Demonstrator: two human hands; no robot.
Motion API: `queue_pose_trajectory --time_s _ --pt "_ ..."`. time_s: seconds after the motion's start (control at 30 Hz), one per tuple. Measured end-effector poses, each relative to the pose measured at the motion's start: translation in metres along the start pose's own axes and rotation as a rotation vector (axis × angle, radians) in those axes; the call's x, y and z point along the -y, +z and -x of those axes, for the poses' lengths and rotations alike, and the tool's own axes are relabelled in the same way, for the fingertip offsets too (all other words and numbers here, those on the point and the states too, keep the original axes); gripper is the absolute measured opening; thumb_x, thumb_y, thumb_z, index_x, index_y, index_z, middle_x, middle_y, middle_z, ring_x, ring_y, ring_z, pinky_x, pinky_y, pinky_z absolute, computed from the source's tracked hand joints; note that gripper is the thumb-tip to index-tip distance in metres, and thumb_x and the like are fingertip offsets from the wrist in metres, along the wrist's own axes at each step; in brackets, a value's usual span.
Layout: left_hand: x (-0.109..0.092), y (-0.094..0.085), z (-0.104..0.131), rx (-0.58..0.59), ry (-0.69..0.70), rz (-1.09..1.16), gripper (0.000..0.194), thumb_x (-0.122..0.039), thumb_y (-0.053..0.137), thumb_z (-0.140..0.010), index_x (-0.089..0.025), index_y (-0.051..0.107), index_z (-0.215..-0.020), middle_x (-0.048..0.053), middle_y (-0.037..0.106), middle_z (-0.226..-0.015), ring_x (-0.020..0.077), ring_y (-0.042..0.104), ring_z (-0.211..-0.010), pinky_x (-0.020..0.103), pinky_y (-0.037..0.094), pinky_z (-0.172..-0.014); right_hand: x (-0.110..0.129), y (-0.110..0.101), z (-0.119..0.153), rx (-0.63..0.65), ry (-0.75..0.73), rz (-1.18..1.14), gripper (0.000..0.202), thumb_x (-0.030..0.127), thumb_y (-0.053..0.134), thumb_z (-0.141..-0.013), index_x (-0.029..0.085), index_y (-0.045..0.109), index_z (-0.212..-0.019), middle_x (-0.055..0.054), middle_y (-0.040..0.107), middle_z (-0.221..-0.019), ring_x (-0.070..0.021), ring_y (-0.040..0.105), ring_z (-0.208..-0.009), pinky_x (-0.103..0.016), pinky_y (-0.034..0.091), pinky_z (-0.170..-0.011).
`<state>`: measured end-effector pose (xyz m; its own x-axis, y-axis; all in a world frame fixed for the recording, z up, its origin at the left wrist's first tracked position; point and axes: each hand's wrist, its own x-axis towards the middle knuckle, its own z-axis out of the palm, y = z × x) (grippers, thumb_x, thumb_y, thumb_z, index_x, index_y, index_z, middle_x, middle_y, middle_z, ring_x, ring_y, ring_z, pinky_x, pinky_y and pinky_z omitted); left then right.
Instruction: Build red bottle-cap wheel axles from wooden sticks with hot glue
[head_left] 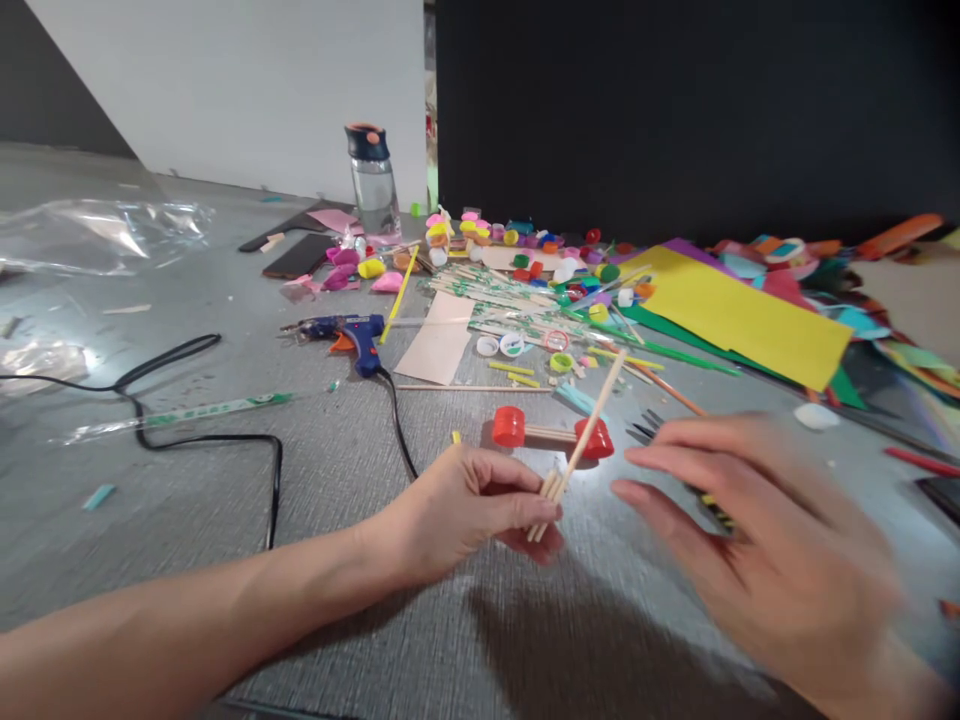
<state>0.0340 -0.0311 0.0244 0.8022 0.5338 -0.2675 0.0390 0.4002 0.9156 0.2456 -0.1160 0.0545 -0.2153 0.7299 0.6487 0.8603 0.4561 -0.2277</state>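
Wooden sticks (577, 450) sit pinched at their low ends in your left hand (465, 505), tips angled up for working. Just beyond that grip lies the red-capped axle (551, 430) on the worktop (337, 480); your right hand (757, 530) hovers blurred, fingers spread, holding nothing.

**Grey floor under a craft spread**

The grey floor (225, 500) is carrying a blue glue gun (358, 335) with its black cord (225, 437) looping left. A bottle (373, 180) is standing at the back. Yellow paper (739, 315) is lying right, caps (525, 245) and sticks (495, 290) are scattering mid-floor, and a red-capped axle (551, 430) is resting nearer.
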Motion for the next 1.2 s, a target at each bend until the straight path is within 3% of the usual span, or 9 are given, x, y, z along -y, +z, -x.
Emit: queue_pose_trajectory --time_s 0.07,0.13,0.23,0.33,0.5,0.57,0.97,1.07,1.2 --pt "-0.001 0.002 0.001 0.022 -0.009 0.011 0.022 -0.035 0.078 -0.083 -0.016 0.077 -0.074 0.003 0.072 -0.072 0.0134 0.066 -0.066 0.028 0.054 -0.071 -0.001 0.006 -0.001 0.225 0.276 -0.382 0.008 0.03 0.065 -0.099 0.025 0.071 -0.103 -0.002 0.069 -0.087 -0.0175 0.065 -0.073 -0.03 0.054 -0.062" --pt "0.001 0.004 0.001 0.047 -0.017 0.024 0.019 -0.032 0.077 -0.084 -0.016 0.077 -0.074 0.003 0.071 -0.071 0.0137 0.065 -0.066 0.029 0.054 -0.071 -0.001 0.016 -0.002 0.429 0.502 -0.768 0.015 0.036 0.065 -0.099 0.024 0.074 -0.098 0.001 0.067 -0.075 -0.0127 0.059 -0.059 -0.024 0.048 -0.051" --pt "0.005 0.005 0.001 0.05 0.006 -0.041 0.016 -0.027 0.073 -0.086 -0.016 0.077 -0.075 0.002 0.071 -0.073 0.0138 0.063 -0.069 0.028 0.05 -0.073 0.0 0.029 -0.003 0.456 0.654 -1.034 0.014 0.034 0.071 -0.093 0.021 0.076 -0.094 0.002 0.067 -0.069 -0.0085 0.052 -0.05 -0.02 0.043 -0.045" --pt "0.008 0.003 0.0 -0.013 0.145 -0.231 0.014 -0.023 0.073 -0.086 -0.018 0.079 -0.075 0.002 0.07 -0.079 0.0152 0.062 -0.077 0.028 0.047 -0.077 0.004 0.031 -0.002 0.419 0.618 -0.963 0.009 0.027 0.069 -0.093 0.021 0.075 -0.09 0.002 0.067 -0.072 -0.0084 0.055 -0.05 -0.019 0.044 -0.046" --pt "0.014 -0.005 -0.001 -0.06 0.452 -0.753 0.018 -0.018 0.071 -0.091 -0.02 0.077 -0.074 0.001 0.065 -0.083 0.0163 0.06 -0.084 0.029 0.045 -0.08 0.009 0.03 0.005 0.34 0.183 -0.565 0.012 0.015 0.064 -0.097 0.022 0.071 -0.09 0.002 0.071 -0.08 -0.0125 0.065 -0.069 -0.025 0.051 -0.065" --pt "0.018 -0.008 -0.001 -0.029 0.5 -0.889 0.019 -0.016 0.068 -0.093 -0.019 0.075 -0.075 0.002 0.066 -0.082 0.0172 0.061 -0.084 0.029 0.045 -0.08 0.009 0.032 0.01 0.36 0.116 -0.53 0.013 0.014 0.062 -0.098 0.021 0.068 -0.09 0.001 0.071 -0.082 -0.0136 0.065 -0.072 -0.026 0.051 -0.068" --pt "0.021 -0.003 0.002 -0.016 0.512 -1.038 0.019 -0.016 0.064 -0.096 -0.016 0.076 -0.081 0.006 0.072 -0.089 0.0213 0.062 -0.09 0.036 0.045 -0.09 0.009 0.037 0.016 0.399 0.185 -0.552 0.017 0.012 0.062 -0.097 0.019 0.063 -0.082 0.002 0.065 -0.077 -0.0128 0.061 -0.07 -0.025 0.047 -0.065" --pt "0.019 -0.002 0.001 -0.025 0.469 -0.902 0.02 -0.021 0.064 -0.097 -0.016 0.078 -0.084 0.007 0.074 -0.09 0.0209 0.064 -0.09 0.033 0.046 -0.086 0.01 0.036 0.013 0.323 0.223 -0.577 0.016 0.012 0.061 -0.096 0.02 0.067 -0.084 0.002 0.066 -0.078 -0.0129 0.061 -0.07 -0.025 0.048 -0.066" --pt "0.011 0.001 0.002 0.051 0.231 -0.558 0.027 -0.026 0.057 -0.101 -0.016 0.079 -0.087 0.002 0.072 -0.078 0.0166 0.064 -0.077 0.027 0.046 -0.072 0.01 0.03 0.006 0.292 0.471 -0.762 0.015 0.018 0.065 -0.094 0.022 0.071 -0.081 0.002 0.068 -0.074 -0.0112 0.062 -0.063 -0.022 0.049 -0.058"
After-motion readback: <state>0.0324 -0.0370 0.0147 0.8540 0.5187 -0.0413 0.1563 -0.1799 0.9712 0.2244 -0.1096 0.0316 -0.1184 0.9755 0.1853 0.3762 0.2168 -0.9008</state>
